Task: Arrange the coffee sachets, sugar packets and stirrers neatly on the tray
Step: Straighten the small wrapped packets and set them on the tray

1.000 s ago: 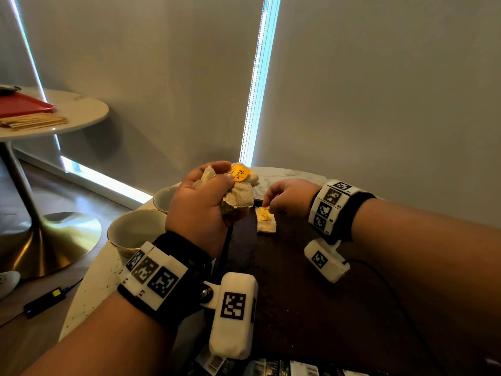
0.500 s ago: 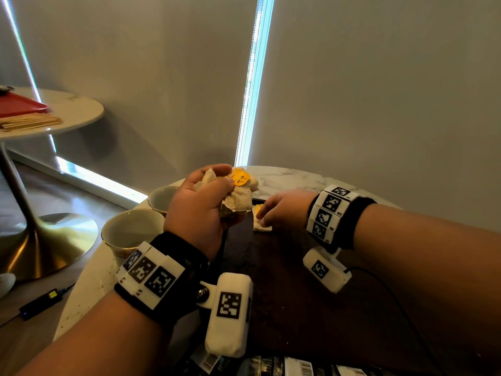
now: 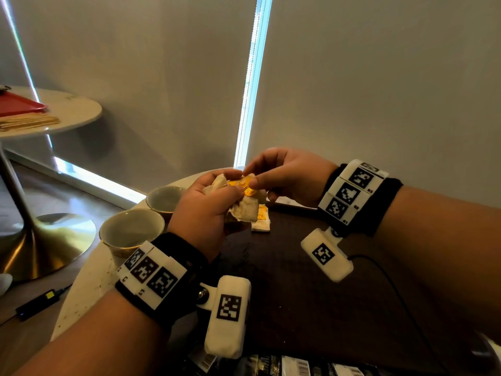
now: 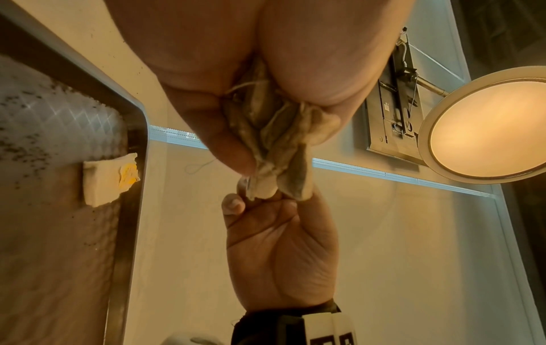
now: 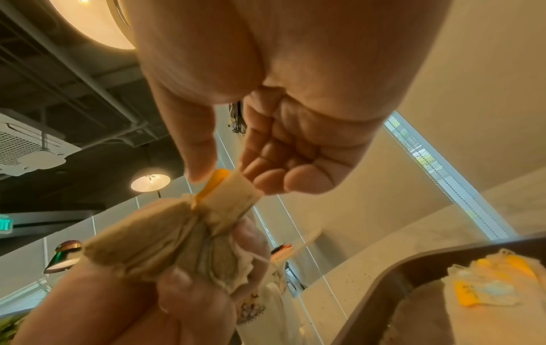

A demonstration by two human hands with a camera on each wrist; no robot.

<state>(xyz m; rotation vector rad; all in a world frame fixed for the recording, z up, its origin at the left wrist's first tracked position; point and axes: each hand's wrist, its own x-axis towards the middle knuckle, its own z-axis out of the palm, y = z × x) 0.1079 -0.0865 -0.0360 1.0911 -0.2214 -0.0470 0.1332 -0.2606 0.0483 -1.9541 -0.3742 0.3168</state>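
Marble tabletop (image 3: 81, 294) held a dark tray (image 3: 311, 294); one sachet (image 3: 261, 218) lay inside, far end. Left grip (image 3: 206, 210) clutched a sachet bundle (image 3: 245, 207); right grip (image 3: 287, 177) pinched its top.

Two cups (image 3: 132, 232) (image 3: 166, 195), one tray (image 3: 325, 280), one sachet (image 3: 260, 219) on it, one handheld bunch (image 3: 245, 204).

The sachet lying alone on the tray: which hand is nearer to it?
Left. The left hand, gripping a bunch of sachets, hovers just beside the lone sachet on the tray. The right hand is higher, pinching the bunch's top.
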